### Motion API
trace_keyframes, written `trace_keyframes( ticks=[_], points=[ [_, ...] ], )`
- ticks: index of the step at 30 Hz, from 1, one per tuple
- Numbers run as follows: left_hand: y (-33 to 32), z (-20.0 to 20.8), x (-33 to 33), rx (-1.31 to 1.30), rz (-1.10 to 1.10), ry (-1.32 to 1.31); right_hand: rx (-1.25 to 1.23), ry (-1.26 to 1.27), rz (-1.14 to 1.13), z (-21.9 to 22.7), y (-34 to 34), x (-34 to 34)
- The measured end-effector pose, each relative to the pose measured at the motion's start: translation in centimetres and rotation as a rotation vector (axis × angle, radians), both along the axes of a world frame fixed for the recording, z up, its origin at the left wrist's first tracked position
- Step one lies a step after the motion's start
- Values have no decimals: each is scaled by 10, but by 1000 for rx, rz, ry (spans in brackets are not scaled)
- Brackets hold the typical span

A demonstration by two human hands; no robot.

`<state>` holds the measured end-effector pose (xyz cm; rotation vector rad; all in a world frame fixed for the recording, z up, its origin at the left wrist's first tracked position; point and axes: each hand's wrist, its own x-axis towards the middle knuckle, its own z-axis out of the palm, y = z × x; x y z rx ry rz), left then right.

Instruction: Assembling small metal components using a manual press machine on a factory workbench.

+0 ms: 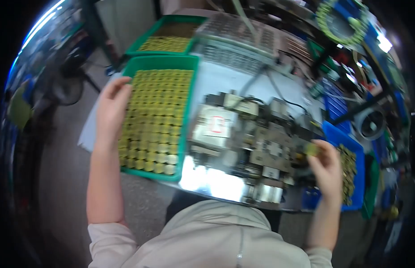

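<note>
Two hands, two green trays, one blue bin and one metal fixture on a workbench.

Counted by kind: two bare hands, the left hand [111, 111] at nine o'clock and the right hand [328, 167] at four o'clock; two green trays, the near green tray [189, 89] at ten o'clock and the far green tray [142, 42] at eleven o'clock, each packed with small brass-coloured round parts [156, 120] too many and too blurred to count; one blue bin [357, 178] at four o'clock holding more such parts, number unclear; one such small part [311, 149] at the right fingertips; one metal fixture [243, 143] at centre.
</note>
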<state>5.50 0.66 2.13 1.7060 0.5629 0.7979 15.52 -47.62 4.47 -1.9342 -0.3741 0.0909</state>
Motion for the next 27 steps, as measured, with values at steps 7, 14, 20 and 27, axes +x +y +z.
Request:
trace_keyframes(
  ticks=[7, 14, 20, 27],
  points=[
    [-47, -19, 75, -505, -90, -593, -488, -412, 280, -13, 34, 16],
    [-63, -45, 78, -259, 117, -379, -549, -401, 318, -17, 30, 26],
    [-55, -41, 76, -154, 130, -337, -603, -438, 350, -13, 36, 23],
    [-60, -36, 73, -173, 108, -284, -685, -489, 362, -14, 47, 19]
  ],
)
